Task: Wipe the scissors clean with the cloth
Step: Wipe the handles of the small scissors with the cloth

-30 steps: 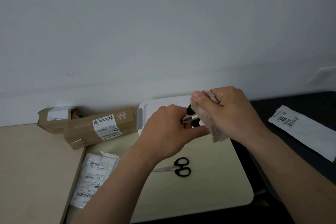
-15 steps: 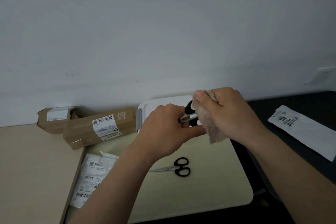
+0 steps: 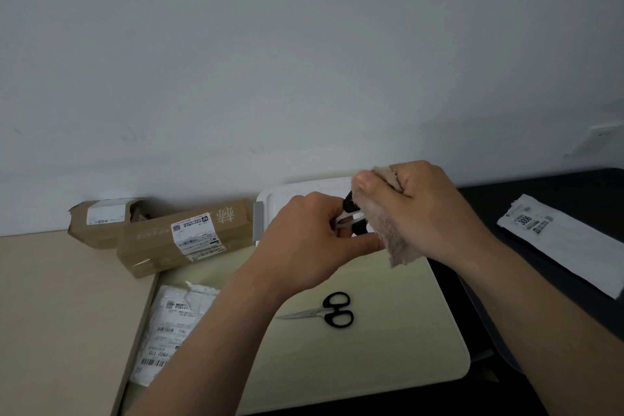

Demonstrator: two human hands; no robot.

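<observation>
Left hand [image 3: 304, 240] pinches scissors [image 3: 351, 213]; right hand [image 3: 425, 213] grips cloth [image 3: 391, 236] against them. Wiping appears midway; another pair [image 3: 329, 311] waits on bench [image 3: 398, 341].

Held scissors [image 3: 352, 213]: blades hidden behind left hand [image 3: 304, 240], handles half behind cloth [image 3: 391, 233]; only a black loop and a pale sliver show. Cloth's top is bunched inside right hand [image 3: 429, 209]. Tray [image 3: 287, 194] mostly behind both hands. Forearms [image 3: 202, 348] run off the bottom edge. Box labels [image 3: 194, 235] too small to read.
</observation>
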